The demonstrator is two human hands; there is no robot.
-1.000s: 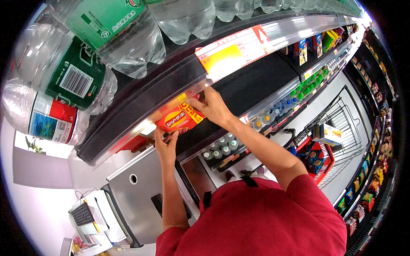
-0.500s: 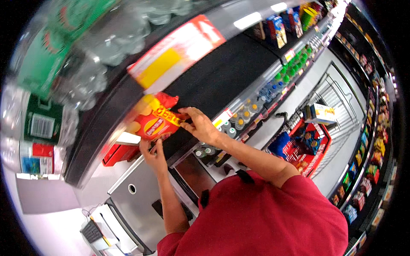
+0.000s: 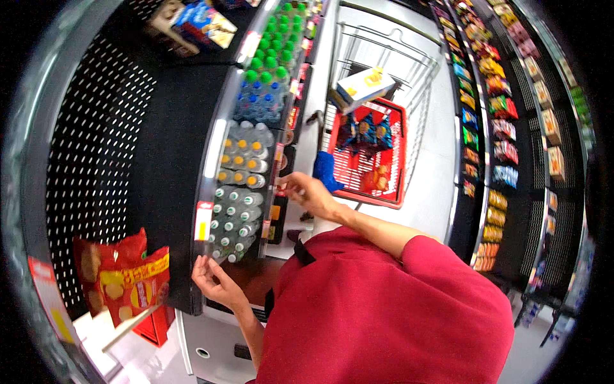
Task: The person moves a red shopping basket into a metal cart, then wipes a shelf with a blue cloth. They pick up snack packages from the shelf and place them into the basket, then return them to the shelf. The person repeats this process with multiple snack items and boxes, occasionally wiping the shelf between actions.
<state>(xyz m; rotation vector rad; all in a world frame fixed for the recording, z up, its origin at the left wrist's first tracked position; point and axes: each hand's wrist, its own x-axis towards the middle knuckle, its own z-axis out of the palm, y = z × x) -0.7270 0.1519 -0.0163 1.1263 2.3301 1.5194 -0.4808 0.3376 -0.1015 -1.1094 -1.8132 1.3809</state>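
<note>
Left hand (image 3: 220, 286) near black shelf (image 3: 173, 128), grip loosely spread, red snack bags (image 3: 142, 285) farther left; right hand (image 3: 312, 197) beside bottles (image 3: 239, 176), grip half-curled, apart.

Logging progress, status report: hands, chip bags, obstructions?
Left hand empty, by shelf edge. Right hand seemingly empty, near bottles. Red chip bags untouched; shelf edge between them and left hand.

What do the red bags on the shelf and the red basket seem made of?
Red bags: probably thin plastic or foil film, slightly glossy, judging by the creases and wavy edges. Red basket: likely rigid moulded plastic, smooth, given its slotted body.
</note>
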